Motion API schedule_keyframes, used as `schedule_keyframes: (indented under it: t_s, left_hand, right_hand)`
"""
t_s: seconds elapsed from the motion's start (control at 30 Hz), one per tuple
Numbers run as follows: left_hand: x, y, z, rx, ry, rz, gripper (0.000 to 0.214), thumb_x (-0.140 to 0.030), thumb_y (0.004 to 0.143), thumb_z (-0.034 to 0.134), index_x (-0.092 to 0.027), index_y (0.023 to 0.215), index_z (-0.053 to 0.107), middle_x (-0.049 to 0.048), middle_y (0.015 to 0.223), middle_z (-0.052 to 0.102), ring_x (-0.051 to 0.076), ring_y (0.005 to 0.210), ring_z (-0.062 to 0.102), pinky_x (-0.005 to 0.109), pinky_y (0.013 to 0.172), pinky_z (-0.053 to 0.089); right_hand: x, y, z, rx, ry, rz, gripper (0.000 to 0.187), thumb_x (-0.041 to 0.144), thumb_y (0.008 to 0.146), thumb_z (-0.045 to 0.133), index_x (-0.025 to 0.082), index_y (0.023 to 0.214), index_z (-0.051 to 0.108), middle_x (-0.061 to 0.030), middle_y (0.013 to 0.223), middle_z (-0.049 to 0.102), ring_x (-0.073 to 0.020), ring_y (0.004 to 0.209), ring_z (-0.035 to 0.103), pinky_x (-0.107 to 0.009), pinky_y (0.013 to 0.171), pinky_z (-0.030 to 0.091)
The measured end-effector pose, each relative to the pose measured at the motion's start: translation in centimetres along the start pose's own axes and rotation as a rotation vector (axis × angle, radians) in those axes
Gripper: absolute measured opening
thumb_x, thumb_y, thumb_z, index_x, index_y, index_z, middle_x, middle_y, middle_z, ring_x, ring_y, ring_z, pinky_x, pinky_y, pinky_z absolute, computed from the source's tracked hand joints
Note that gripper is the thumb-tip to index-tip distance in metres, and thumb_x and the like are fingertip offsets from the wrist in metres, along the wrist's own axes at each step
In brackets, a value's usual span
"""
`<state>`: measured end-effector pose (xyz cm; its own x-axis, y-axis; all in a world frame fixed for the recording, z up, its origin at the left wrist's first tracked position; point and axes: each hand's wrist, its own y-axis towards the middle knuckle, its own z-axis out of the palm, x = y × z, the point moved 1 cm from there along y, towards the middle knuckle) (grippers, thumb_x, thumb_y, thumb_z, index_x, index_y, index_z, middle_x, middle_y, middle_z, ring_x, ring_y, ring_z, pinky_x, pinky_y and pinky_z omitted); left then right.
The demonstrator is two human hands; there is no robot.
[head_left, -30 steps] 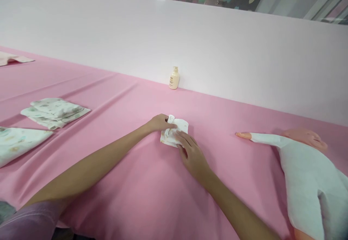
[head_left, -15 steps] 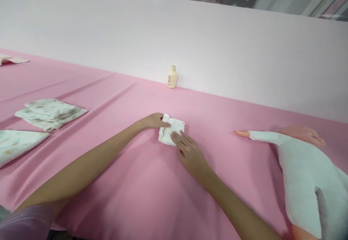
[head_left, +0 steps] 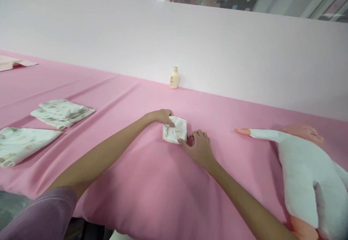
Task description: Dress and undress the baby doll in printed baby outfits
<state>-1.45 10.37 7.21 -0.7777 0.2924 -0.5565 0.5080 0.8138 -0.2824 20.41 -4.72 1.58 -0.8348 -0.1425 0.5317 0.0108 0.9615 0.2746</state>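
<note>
A small folded white cloth point(head_left: 176, 130) with a faint print lies on the pink table cover point(head_left: 152, 189) in the middle. My left hand point(head_left: 161, 117) rests at its upper left corner with fingertips pinching the edge. My right hand point(head_left: 199, 146) sits at the cloth's lower right corner, fingers curled, thumb and fingertips touching the fabric.
A baby doll in a white suit point(head_left: 301, 167) lies at the right, one arm stretched toward the middle. A cream pump bottle point(head_left: 174, 78) stands against the white wall. Folded printed cloths point(head_left: 62, 112) and another point(head_left: 21, 144) lie at the left; a pink cloth point(head_left: 13, 62) sits far left.
My right hand has slid off the top of the small cloth to its right corner and curled. The cloth now lies flatter and squarer. The left hand stays at the upper left edge.
</note>
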Motion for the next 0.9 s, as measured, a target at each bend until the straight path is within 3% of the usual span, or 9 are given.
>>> schedule_keyframes:
  t_s: [0.1, 0.27, 0.43, 0.53, 0.63, 0.7, 0.8, 0.9]
  left_hand:
    - [-1.1, -0.9, -0.8, 0.048, -0.079, 0.021, 0.06, -0.053, 0.067, 0.083, -0.02, 0.115, 0.07, 0.0113, 0.129, 0.078, 0.029, 0.114, 0.072, 0.029, 0.081, 0.054]
    - [-1.7, -6.0, -2.9, 0.025, -0.263, 0.023, 0.06, -0.054, 0.067, 0.091, -0.02, 0.114, 0.075, 0.0118, 0.122, 0.08, 0.028, 0.11, 0.073, 0.031, 0.082, 0.055]
    - [-0.8, -12.6, -3.4, 0.239, -0.417, 0.096, 0.054, -0.055, 0.072, 0.093, -0.025, 0.115, 0.08, 0.0088, 0.122, 0.082, 0.028, 0.114, 0.074, 0.031, 0.092, 0.056]
    - [0.3, -16.1, -0.7, 0.299, -0.654, 0.147, 0.059, -0.059, 0.074, 0.092, -0.023, 0.119, 0.08, 0.0102, 0.127, 0.081, 0.031, 0.123, 0.072, 0.035, 0.102, 0.056]
    - [1.3, -19.5, 3.9, 0.378, -1.074, 0.152, 0.079, -0.071, 0.07, 0.09, -0.016, 0.126, 0.077, 0.0156, 0.12, 0.082, 0.036, 0.123, 0.073, 0.042, 0.103, 0.058]
    - [1.5, -21.7, 6.9, 0.373, -1.282, 0.133, 0.087, -0.073, 0.069, 0.09, -0.012, 0.128, 0.074, 0.0182, 0.119, 0.082, 0.038, 0.127, 0.072, 0.043, 0.105, 0.059]
    - [1.1, -24.6, 9.6, 0.329, -1.414, 0.084, 0.078, -0.06, 0.075, 0.092, -0.01, 0.132, 0.073, 0.0209, 0.126, 0.08, 0.038, 0.129, 0.073, 0.044, 0.11, 0.058]
    - [0.7, -26.9, 10.5, 0.271, -1.396, -0.051, 0.055, -0.038, 0.082, 0.091, -0.011, 0.127, 0.075, 0.0199, 0.125, 0.081, 0.034, 0.12, 0.078, 0.041, 0.106, 0.061]
  right_hand:
    - [0.4, 0.6, -0.7, 0.105, 0.054, 0.06, 0.044, 0.065, 0.084, 0.078, 0.024, 0.078, 0.061, -0.0103, 0.098, 0.07, -0.0331, 0.102, 0.062, -0.05, 0.092, 0.053]
    - [2.8, 0.0, -3.1, 0.317, 0.42, 0.184, 0.029, 0.049, 0.087, 0.073, 0.025, 0.09, 0.057, -0.0016, 0.091, 0.067, -0.0205, 0.081, 0.06, -0.035, 0.072, 0.049]
    - [7.7, -2.9, -5.4, 0.338, 0.862, 0.156, 0.022, 0.037, 0.084, 0.066, 0.026, 0.087, 0.047, 0.0034, 0.082, 0.053, -0.0163, 0.077, 0.051, -0.031, 0.073, 0.048]
    - [10.4, -4.8, -6.2, 0.433, 1.013, 0.138, 0.022, 0.037, 0.085, 0.064, 0.026, 0.087, 0.045, 0.0046, 0.077, 0.046, -0.0148, 0.071, 0.045, -0.027, 0.065, 0.043]
    - [12.2, -6.5, -6.4, 0.509, 1.078, 0.14, 0.024, 0.041, 0.088, 0.065, 0.026, 0.092, 0.048, 0.0042, 0.078, 0.049, -0.0147, 0.07, 0.047, -0.025, 0.06, 0.042]
    - [12.8, -7.7, -6.3, 0.485, 1.073, 0.172, 0.025, 0.045, 0.091, 0.067, 0.026, 0.097, 0.052, 0.0027, 0.083, 0.056, -0.0157, 0.072, 0.054, -0.026, 0.061, 0.046]
    - [12.9, -10.0, -5.5, 0.412, 1.046, 0.261, 0.032, 0.054, 0.097, 0.065, 0.026, 0.113, 0.057, -0.0034, 0.1, 0.069, -0.021, 0.083, 0.068, -0.032, 0.068, 0.058]
    - [12.6, -13.2, -4.4, 0.449, 1.09, 0.329, 0.048, 0.056, 0.094, 0.075, 0.025, 0.127, 0.059, -0.0116, 0.124, 0.075, -0.0289, 0.105, 0.077, -0.04, 0.08, 0.067]
